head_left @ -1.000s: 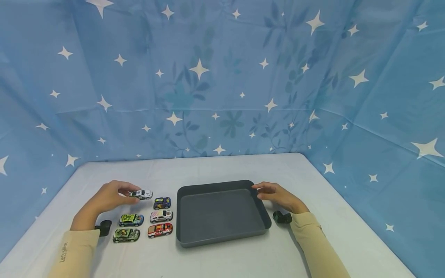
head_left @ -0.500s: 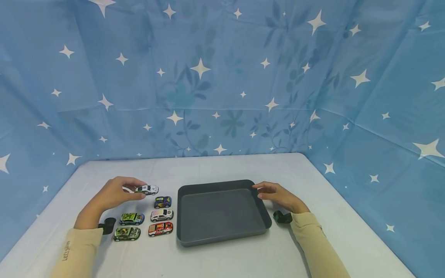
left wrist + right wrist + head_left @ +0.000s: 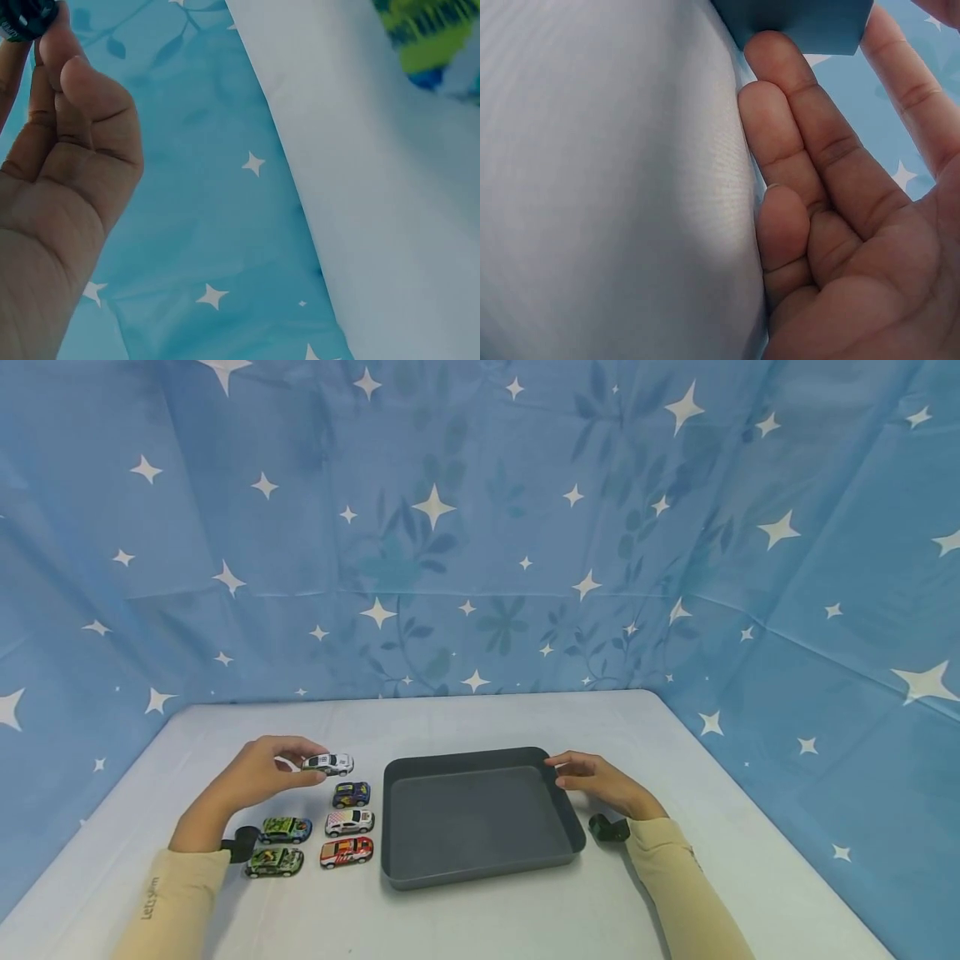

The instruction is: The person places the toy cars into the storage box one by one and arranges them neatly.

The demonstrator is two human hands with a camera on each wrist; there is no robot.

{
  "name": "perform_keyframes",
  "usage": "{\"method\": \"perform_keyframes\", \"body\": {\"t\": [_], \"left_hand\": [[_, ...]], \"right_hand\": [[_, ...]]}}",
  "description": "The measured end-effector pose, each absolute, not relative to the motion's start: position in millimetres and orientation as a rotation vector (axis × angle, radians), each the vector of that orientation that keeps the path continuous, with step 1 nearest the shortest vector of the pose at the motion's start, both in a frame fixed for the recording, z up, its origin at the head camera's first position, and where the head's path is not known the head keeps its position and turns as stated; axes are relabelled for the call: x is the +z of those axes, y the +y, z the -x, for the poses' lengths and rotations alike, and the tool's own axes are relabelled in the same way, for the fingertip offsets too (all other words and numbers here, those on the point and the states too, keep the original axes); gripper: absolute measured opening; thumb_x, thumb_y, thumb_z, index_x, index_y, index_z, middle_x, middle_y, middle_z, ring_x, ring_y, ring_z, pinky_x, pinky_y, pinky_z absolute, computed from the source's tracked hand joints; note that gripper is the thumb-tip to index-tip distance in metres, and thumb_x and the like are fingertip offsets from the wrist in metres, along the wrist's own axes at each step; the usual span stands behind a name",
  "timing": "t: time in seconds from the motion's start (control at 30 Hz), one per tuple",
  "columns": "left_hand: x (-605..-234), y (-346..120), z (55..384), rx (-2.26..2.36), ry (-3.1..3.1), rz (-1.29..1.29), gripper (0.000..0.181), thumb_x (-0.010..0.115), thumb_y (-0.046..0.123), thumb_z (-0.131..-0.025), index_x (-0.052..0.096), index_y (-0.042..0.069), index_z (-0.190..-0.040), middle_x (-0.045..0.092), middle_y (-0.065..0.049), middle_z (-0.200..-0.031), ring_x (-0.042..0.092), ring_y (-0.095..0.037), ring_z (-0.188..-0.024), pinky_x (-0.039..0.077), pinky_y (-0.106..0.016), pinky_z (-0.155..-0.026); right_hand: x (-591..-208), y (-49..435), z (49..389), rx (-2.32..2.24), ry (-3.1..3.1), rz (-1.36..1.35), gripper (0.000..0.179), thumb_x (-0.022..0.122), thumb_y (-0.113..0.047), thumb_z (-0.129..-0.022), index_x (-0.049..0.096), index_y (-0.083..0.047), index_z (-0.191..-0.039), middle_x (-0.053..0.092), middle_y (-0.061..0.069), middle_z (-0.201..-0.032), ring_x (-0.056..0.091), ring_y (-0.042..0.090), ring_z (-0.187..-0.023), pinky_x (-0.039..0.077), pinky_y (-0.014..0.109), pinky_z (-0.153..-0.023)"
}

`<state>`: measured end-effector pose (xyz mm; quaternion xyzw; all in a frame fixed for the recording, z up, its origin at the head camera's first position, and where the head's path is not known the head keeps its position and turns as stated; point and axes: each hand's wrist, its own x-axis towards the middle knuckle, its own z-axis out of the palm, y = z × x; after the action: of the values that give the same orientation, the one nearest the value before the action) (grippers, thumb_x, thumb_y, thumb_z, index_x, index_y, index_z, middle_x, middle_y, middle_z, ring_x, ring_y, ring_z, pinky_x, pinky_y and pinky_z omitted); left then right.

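In the head view my left hand (image 3: pixel 266 772) holds a white toy car (image 3: pixel 327 765) between thumb and fingers, raised above the table. The left wrist view shows a dark bit of the car (image 3: pixel 26 19) at the fingertips. Just below the held car stands a dark blue toy car (image 3: pixel 352 794). My right hand (image 3: pixel 600 783) touches the far right corner of a dark grey tray (image 3: pixel 480 878), its fingers loosely bent; in the right wrist view the fingertips meet the tray wall (image 3: pixel 802 26). Nothing lies inside the tray.
Left of the tray stand a white-and-pink toy car (image 3: pixel 349 822), a red one (image 3: pixel 347 852), a green-and-blue one (image 3: pixel 285 830) and a green camouflage one (image 3: pixel 274 862). A white cloth covers the table (image 3: pixel 450 927). A blue star-patterned curtain (image 3: pixel 480 552) hangs behind.
My left hand has moved right and slightly away from me, carrying the white toy car to a spot beyond the dark blue one. The right hand stays at the tray.
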<state>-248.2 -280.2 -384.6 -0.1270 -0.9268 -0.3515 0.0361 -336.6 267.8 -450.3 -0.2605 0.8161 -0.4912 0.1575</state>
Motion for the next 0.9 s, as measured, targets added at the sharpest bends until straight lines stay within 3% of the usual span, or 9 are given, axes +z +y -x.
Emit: {"method": "perform_keyframes", "body": {"t": [0.53,0.9], "left_hand": [[-383,-263,249,-1.090,-2.823,0.446,0.039,0.089,0.022,-0.092,0.079,0.003,-0.125,0.072,-0.005,-0.106,0.064,-0.021,-0.094,0.055,-0.040,-0.075],[-383,-252,250,-1.121,-2.763,0.481,0.039,0.090,0.022,-0.091,0.080,0.003,-0.124,0.074,-0.007,-0.109,0.066,-0.019,-0.092,0.057,-0.041,-0.077]], "right_hand": [[-449,268,338,-1.408,2.325,0.704,0.050,0.067,-0.016,-0.107,0.056,0.006,-0.150,0.055,0.030,-0.153,0.054,0.045,-0.139,0.033,0.071,-0.119],[-448,268,338,-1.421,2.324,0.689,0.050,0.068,-0.016,-0.106,0.057,0.007,-0.149,0.056,0.029,-0.151,0.058,0.036,-0.134,0.035,0.067,-0.118]]}}
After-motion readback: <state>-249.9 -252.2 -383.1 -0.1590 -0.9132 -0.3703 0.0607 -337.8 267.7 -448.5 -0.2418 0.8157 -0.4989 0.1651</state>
